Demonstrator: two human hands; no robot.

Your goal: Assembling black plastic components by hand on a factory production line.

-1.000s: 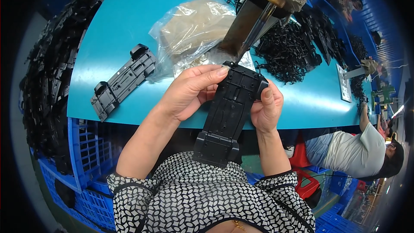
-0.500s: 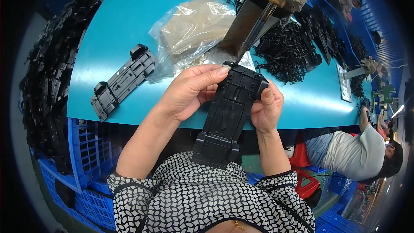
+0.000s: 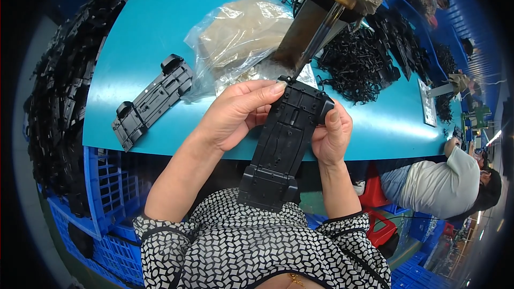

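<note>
Between my hands is a black plastic toy-car chassis [image 3: 284,142], its far end at the thin rod [image 3: 321,37] of a bench machine [image 3: 300,35] and its near end over my lap. My left hand [image 3: 241,109] grips the upper left edge, thumb on top near the far corner. My right hand [image 3: 333,132] closes on the upper right side, beside a wheel-arch bulge. Whether the rod's tip touches the chassis I cannot tell. To the left, a similar black chassis [image 3: 152,101] lies on the turquoise table [image 3: 144,32].
A clear plastic bag [image 3: 241,32] with brownish contents lies behind my left hand. Small black parts [image 3: 353,64] are heaped at the right. Stacked black chassis [image 3: 69,91] rise at the far left above blue crates [image 3: 115,187]. A co-worker [image 3: 444,184] sits at the right.
My hands and the chassis stay almost still; its near end has dipped very slightly. At the right, the co-worker's arm and body have shifted a little.
</note>
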